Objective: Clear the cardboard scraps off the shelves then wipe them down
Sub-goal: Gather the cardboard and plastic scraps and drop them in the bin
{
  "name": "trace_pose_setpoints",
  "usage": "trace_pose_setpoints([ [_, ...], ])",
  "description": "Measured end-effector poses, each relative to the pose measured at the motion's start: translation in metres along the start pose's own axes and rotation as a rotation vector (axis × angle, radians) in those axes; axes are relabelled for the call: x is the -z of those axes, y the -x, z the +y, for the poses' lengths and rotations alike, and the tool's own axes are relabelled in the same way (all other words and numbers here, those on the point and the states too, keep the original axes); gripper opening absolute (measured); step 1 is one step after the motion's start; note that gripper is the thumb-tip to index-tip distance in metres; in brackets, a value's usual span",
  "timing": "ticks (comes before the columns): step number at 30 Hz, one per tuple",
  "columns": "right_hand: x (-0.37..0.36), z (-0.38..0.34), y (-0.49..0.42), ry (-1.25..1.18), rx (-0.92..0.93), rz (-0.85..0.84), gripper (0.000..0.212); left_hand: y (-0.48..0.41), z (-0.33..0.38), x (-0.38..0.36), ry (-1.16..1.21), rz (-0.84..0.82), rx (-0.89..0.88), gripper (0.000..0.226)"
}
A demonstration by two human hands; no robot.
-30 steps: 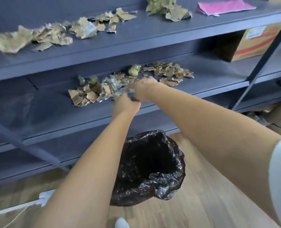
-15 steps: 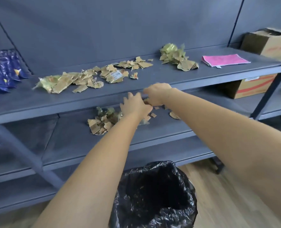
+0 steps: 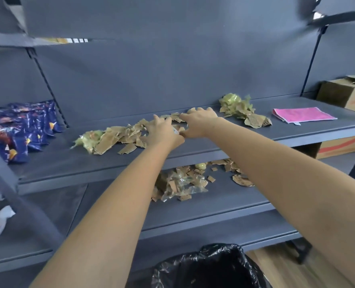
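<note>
Fig.: left grip [image 3: 162, 133] & right grip [image 3: 200, 121], both spread flat on cardboard scraps [image 3: 108, 140] on upper shelf [image 3: 58, 161]; scrap row runs sideways, mostly beyond left grip, the nearer one.

No legible txt or labels.

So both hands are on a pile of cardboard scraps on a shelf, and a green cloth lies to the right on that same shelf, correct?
Not quite. The head view shows the cloth is pink, not green. The rest stands: the left hand and right hand are on the cardboard scraps on the shelf, with the cloth to their right.
</note>
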State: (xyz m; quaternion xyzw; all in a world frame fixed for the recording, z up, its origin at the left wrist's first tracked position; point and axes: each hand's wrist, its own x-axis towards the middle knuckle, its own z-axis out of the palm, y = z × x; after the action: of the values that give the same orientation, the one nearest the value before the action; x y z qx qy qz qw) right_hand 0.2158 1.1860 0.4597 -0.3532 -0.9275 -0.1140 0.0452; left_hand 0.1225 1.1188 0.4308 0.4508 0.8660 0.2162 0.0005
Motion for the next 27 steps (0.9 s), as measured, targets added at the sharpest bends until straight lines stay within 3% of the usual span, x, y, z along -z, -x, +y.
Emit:
trace_pose_setpoints([
  [17, -0.043, -0.059, -0.083, -0.074, -0.001, -0.1, 0.068, -0.054, -0.152, 0.047, -0.016, 0.045, 0.215, 0.075],
  [27, -0.075, -0.059, -0.11, -0.418, -0.292, -0.134, 0.072, -0.081, -0.208, 0.045, 0.144, 0.072, 0.346, 0.085],
])
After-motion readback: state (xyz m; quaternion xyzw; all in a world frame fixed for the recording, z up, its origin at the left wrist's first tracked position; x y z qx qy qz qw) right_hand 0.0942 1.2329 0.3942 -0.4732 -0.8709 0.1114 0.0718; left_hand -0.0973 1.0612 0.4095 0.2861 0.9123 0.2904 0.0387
